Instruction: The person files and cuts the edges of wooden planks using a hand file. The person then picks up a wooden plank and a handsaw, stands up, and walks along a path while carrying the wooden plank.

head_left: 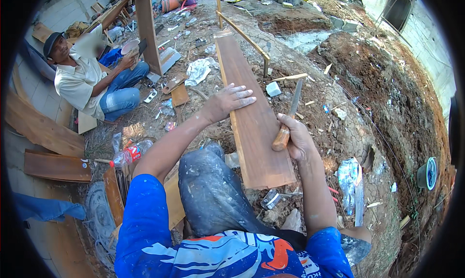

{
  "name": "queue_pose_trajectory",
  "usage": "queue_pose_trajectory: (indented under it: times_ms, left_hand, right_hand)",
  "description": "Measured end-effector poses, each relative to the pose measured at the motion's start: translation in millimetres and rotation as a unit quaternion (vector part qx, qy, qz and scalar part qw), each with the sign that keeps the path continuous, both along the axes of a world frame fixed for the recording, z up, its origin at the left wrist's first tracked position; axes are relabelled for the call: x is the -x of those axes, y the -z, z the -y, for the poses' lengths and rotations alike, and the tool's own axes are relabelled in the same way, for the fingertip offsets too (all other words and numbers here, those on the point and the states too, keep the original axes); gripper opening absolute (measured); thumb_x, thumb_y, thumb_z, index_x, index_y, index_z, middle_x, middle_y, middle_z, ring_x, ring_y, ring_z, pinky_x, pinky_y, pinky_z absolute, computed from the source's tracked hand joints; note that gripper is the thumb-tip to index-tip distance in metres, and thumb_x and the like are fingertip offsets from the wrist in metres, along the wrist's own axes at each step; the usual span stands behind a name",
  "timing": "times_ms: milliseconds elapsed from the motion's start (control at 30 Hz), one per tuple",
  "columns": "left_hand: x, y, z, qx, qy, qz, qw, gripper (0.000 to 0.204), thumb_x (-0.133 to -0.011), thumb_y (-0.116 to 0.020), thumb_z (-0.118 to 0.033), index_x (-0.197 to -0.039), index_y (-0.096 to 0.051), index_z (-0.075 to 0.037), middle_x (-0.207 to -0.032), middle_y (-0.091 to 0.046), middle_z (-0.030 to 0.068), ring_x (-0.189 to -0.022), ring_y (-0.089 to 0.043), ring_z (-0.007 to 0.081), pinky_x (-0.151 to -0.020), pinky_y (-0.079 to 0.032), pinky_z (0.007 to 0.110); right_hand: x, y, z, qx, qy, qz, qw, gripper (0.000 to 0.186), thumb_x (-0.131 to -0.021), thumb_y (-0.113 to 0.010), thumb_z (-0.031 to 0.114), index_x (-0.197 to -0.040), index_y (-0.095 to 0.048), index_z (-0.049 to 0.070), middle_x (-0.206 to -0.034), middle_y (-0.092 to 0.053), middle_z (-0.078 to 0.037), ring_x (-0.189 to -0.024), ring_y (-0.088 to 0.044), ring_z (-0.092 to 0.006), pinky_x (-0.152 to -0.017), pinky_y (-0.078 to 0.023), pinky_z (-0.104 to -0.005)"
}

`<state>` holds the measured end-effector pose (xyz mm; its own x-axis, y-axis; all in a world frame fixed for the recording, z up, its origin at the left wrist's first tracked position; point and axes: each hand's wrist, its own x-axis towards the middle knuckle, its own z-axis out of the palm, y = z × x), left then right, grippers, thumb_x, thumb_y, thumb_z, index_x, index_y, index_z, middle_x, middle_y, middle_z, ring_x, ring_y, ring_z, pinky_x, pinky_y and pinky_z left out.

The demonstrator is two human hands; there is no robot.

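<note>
A long brown wooden board stretches away from me in front of my knees, its far end narrower in view. My left hand lies flat on the board's left edge, fingers stretched across its face. In my right hand, at the board's right edge, is a wooden-handled tool with a long, narrow grey blade pointing away from me. My thumb presses on the handle near the blade; some of the fingers are hidden. The exact kind of tool cannot be made out.
A person squats at the far left beside an upright board. A plastic bottle lies left of my knee, a handsaw at the right. A bucket stands by the dug-out slope; a wooden strip stands near the board's far end.
</note>
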<state>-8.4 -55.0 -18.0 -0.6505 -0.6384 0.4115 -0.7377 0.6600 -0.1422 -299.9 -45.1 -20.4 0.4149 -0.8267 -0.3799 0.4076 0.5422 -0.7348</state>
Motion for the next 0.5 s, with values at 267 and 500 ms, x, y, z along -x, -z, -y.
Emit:
queue_pose_trajectory:
  times_ms: [267, 500]
  left_hand:
    - [36, -63, 13, -0.262, -0.053, -0.303, 0.915, 0.038, -0.089, -0.074, -0.018, -0.123, -0.068, -0.003, -0.124, -0.07, 0.008, -0.115, -0.065, 0.0208, -0.102, -0.049, 0.033]
    - [25, -158, -3, -0.154, -0.031, -0.451, 0.878, 0.046, -0.083, -0.085, -0.016, -0.121, -0.063, -0.001, -0.115, -0.067, 0.0081, -0.105, -0.064, 0.0183, -0.095, -0.052, 0.035]
  right_hand:
    - [46, -59, 10, -0.1, 0.134, 0.311, 0.936, 0.018, -0.103, -0.051, 0.017, -0.107, -0.044, 0.002, -0.111, -0.066, -0.022, -0.096, -0.069, -0.0294, -0.084, -0.061, -0.0501]
    - [59, 28, 27, 0.078, 0.163, -0.003, 0.984, 0.017, -0.099, -0.06, 0.021, -0.097, -0.047, 0.009, -0.074, -0.052, 0.001, -0.055, -0.051, -0.0091, -0.047, -0.049, -0.0278]
